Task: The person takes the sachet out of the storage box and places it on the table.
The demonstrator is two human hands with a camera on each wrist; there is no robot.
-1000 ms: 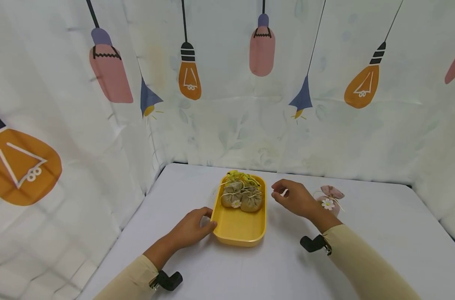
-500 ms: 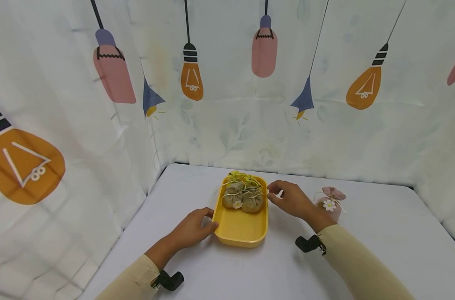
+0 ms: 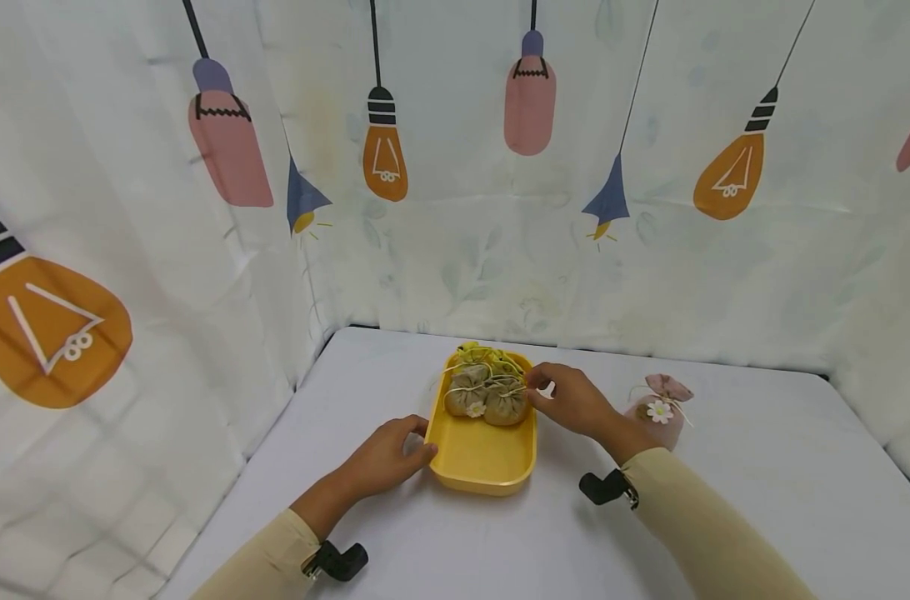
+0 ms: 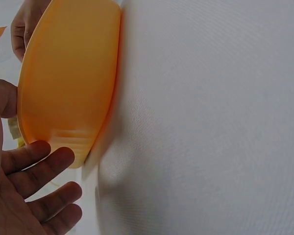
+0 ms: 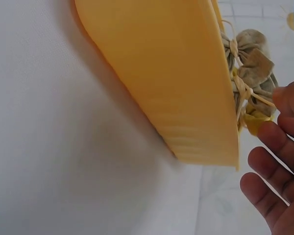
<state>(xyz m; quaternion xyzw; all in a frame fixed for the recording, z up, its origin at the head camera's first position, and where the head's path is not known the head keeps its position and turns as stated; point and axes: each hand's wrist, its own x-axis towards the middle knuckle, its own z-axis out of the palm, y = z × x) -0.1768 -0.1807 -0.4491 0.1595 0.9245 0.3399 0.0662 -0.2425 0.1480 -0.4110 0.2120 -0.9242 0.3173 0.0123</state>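
A yellow plastic tray (image 3: 482,462) stands on the white table, holding several small drawstring cloth pouches at its far end. My left hand (image 3: 390,452) rests at its left rim in the head view; the left wrist view shows the thumb at the rim and the fingers spread along the outer wall. Over the right rim reaches my right hand (image 3: 575,402), thumb and forefinger apart beside the nearest brown pouch (image 3: 506,403). That pouch's cream string (image 5: 262,98) runs up to the thumb. Left of it sits another brown pouch (image 3: 466,388) with a white flower; yellow pouches (image 3: 472,352) lie behind.
A pink drawstring pouch (image 3: 665,414) with a white flower stands on the table (image 3: 770,467) to the right, partly behind the right forearm. A patterned curtain (image 3: 455,242) hangs around the back and left sides.
My right hand has moved left, from beside the tray to over its right rim at the brown pouch. The left hand and the tray stay nearly where they were.
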